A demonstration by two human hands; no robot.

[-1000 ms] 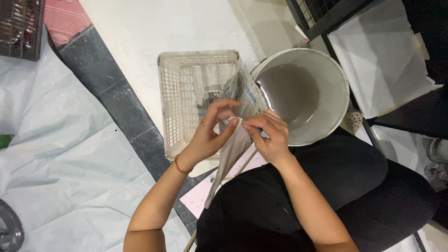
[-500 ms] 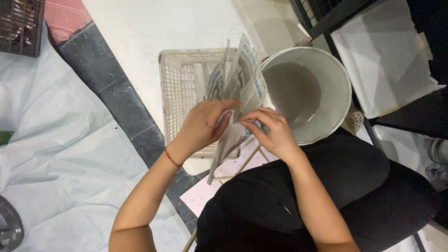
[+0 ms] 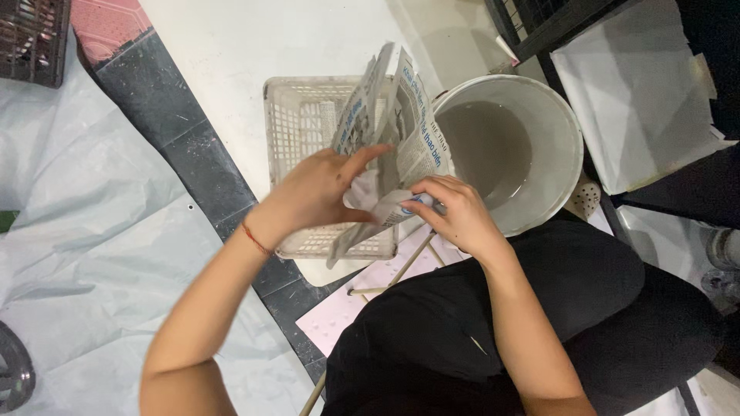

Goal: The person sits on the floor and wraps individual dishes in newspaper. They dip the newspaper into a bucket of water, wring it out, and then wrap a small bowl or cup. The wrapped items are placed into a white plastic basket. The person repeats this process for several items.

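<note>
A folded piece of newspaper (image 3: 397, 115) stands upright between both hands, above a white slatted plastic basket (image 3: 297, 115). My left hand (image 3: 320, 189) grips its lower left side, fingers spread across the paper, a red thread band on the wrist. My right hand (image 3: 455, 212) pinches the paper's lower right edge. Just right of the paper is a white bucket (image 3: 555, 131) holding cloudy grey liquid. Thin wooden sticks (image 3: 405, 266) lie under my hands on a pale pink sheet (image 3: 343, 320).
My black-clad lap (image 3: 493, 331) fills the lower right. White plastic sheeting (image 3: 85, 231) covers the floor at left, beside a dark tile strip (image 3: 166, 115). A dark crate (image 3: 31, 38) sits top left, a white board (image 3: 632, 100) top right.
The newspaper has been raised and opened out taller over the basket. My left hand slid lower and further left on it; my right hand stayed at the lower edge.
</note>
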